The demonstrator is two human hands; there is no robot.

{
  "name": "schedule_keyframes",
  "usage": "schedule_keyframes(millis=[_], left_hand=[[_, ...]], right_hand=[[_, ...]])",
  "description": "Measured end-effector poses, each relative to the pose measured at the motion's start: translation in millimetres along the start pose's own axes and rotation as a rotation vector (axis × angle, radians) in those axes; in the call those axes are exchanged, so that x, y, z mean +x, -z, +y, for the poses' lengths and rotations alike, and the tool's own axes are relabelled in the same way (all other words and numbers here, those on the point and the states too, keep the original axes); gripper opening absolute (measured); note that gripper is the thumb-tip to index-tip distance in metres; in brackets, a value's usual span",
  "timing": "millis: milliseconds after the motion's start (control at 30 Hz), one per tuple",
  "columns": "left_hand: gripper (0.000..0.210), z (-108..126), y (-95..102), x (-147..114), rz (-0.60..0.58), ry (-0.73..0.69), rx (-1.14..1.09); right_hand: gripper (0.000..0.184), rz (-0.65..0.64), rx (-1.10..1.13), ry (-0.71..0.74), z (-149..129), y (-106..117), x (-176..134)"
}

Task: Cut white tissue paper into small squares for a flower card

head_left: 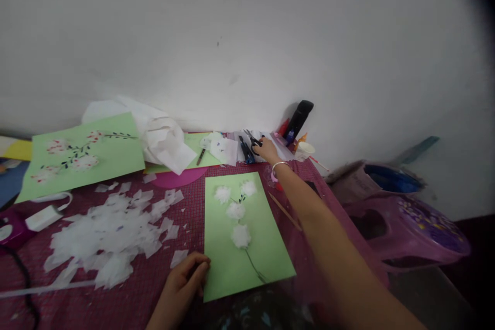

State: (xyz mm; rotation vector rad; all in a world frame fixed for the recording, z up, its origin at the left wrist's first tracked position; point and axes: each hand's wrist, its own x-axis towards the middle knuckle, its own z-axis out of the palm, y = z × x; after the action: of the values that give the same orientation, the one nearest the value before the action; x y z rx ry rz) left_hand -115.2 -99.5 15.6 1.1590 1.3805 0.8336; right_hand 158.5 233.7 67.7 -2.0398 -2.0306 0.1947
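In the head view a green sheet lies flat before me, with white tissue-paper flowers and a thin drawn stem on it. My left hand rests at the sheet's lower left edge, its fingers curled in and nothing visible in them. Stretched out to the back of the table, my right hand has its fingers closed on the dark handle of a pair of scissors, whose blades point away from me. A blue and black cutter lies just left of the scissors.
Cut white tissue squares are heaped on the left of the table. Behind them lie another green flower sheet and crumpled white paper. A black bottle and a cup stand back right. A purple stool is beside the table.
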Motion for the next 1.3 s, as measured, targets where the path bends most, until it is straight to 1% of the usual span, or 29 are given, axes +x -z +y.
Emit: schedule_keyframes(millis=[133,267,333,400,467,533,600,633,667,767,800,833,967,1067,1167,1233,1300], left_hand=[[0.048,-7.2,1.9,1.4,-0.005,-0.009,-0.008],[0.043,-12.7,1.6,1.8,-0.03,-0.028,0.008],[0.041,-12.8,1.3,1.6,-0.03,-0.034,-0.001],[0.041,-12.1,1.1,1.5,-0.036,-0.035,-0.023],[0.042,-11.6,1.0,1.4,-0.052,-0.028,-0.047],[0.043,-11.8,1.0,1.4,-0.07,-0.021,-0.071],[0.044,-12.5,1.4,1.5,-0.075,-0.019,-0.099],[0.044,-12.8,1.7,1.7,-0.077,-0.021,-0.115],[0.045,-13.0,2.0,1.9,-0.08,-0.023,-0.13],[0.049,-12.6,3.3,2.4,-0.095,-0.02,-0.186],[0.05,-12.2,3.8,2.5,-0.103,-0.019,-0.202],[0.051,-11.9,4.3,2.6,-0.111,-0.019,-0.215],[0.054,-13.7,6.5,3.3,-0.125,-0.033,-0.224],[0.062,-19.0,7.9,4.1,-0.112,-0.082,-0.269],[0.065,-23.1,7.8,4.8,-0.1,-0.129,-0.313],[0.055,-22.3,6.8,4.3,-0.111,-0.119,-0.309],[0.039,-17.3,5.2,2.6,-0.1,-0.084,-0.388]], right_hand=[[0.048,0.043,-0.053,-0.029,-6.6,-12.5,12.2],[0.044,0.055,-0.129,-0.011,-8.7,-11.0,15.0],[0.045,0.054,-0.164,0.039,-15.2,-9.8,12.7],[0.048,0.023,-0.18,0.152,-27.8,-12.6,6.3],[0.055,-0.052,-0.178,0.323,-44.4,-20.6,-4.3],[0.069,-0.139,-0.175,0.489,-60.7,-32.2,-16.7],[0.08,-0.189,-0.174,0.579,-72.9,-44.0,-26.1],[0.079,-0.195,-0.17,0.594,-77.2,-48.7,-28.3],[0.075,-0.189,-0.161,0.592,-80.5,-52.2,-28.4],[0.044,-0.14,-0.097,0.516,-85.9,-54.8,-18.5],[0.038,-0.126,-0.062,0.475,-87.0,-53.2,-12.8],[0.035,-0.115,-0.02,0.431,-87.8,-50.7,-6.4],[0.035,-0.093,0.232,0.272,-92.1,-32.0,16.7],[0.034,-0.131,0.501,0.224,-98.3,-10.1,20.1],[0.027,-0.233,0.809,0.251,-105.9,13.4,3.2],[0.027,-0.317,1.007,0.29,-110.6,26.8,-17.6],[0.028,-0.406,1.173,0.325,-115.1,36.7,-43.1]])
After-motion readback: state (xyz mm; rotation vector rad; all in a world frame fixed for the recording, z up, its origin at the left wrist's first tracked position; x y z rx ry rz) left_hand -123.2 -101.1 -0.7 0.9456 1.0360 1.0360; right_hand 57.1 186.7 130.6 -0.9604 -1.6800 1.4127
